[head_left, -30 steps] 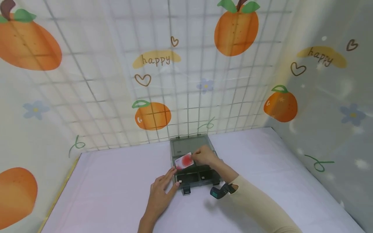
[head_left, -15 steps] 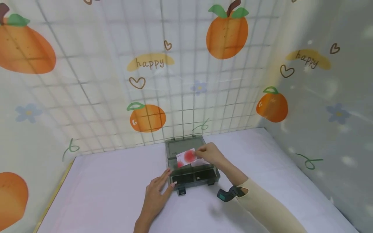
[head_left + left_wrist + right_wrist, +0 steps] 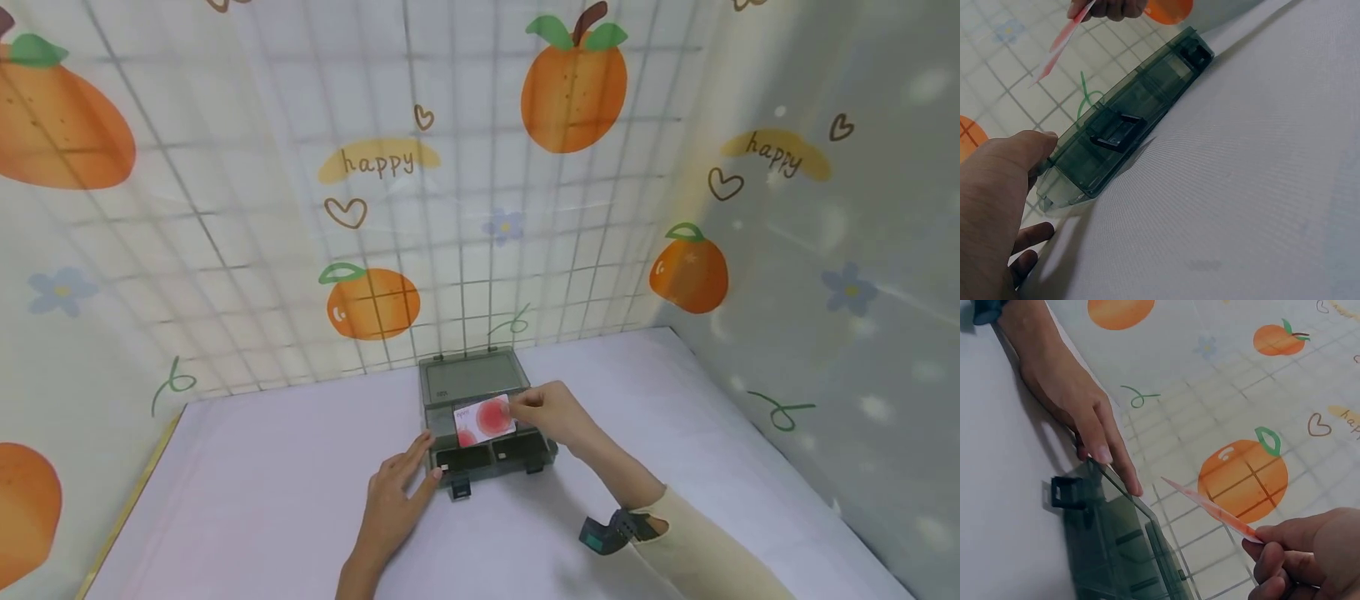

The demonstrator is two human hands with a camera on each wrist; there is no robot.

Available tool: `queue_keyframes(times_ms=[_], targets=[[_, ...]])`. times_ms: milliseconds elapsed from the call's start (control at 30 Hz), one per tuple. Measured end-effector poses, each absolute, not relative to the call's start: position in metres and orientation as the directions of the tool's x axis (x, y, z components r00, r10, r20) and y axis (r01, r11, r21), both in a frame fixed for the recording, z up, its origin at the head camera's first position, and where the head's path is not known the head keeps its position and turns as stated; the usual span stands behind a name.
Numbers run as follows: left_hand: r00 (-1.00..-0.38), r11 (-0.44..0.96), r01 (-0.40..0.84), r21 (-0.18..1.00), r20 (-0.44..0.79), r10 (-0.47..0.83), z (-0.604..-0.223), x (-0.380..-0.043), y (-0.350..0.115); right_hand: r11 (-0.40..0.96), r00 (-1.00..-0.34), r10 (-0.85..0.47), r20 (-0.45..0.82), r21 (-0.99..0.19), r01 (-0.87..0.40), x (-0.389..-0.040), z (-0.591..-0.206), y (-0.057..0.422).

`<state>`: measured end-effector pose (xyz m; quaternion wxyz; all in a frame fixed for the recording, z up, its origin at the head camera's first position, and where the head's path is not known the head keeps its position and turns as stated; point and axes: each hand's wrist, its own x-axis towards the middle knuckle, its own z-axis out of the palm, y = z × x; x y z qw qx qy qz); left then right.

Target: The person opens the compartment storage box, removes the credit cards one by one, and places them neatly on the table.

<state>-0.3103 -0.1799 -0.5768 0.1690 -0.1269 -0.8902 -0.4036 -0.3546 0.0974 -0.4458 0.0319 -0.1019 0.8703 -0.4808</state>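
Note:
In the head view, my right hand [image 3: 555,412] pinches the right end of a white card [image 3: 483,421] with red circles printed on it. The card is above a dark translucent compartment box [image 3: 472,377] whose lid is swung back. Seen from the right wrist, the card [image 3: 1216,512] is almost edge-on and apart from the box [image 3: 1110,531]. My left hand [image 3: 390,504] rests against the box's front left corner, fingers extended along its left side. In the left wrist view its thumb touches the box [image 3: 1147,87] near the upper edge. The card hides some of the compartments.
The box stands on a white-covered table [image 3: 285,475], near the back. Behind it hangs a patterned curtain [image 3: 262,192] with a wire grid showing through. Two latches, one being the left latch [image 3: 461,489], stick out from the box's front.
Relative to the box, my right hand and the card have shifted right, and more of the card's printed face shows. My left hand stays at the box corner. The head view has shifted slightly.

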Motion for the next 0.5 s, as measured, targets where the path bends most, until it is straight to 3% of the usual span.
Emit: queue_keyframes(times_ms=[500], targets=[[-0.902, 0.62, 0.387, 0.682, 0.42, 0.102, -0.574, -0.309, -0.179, 0.449, -0.963, -0.266, 0.041, -0.879, -0.161, -0.312, -0.466, 0.097]])
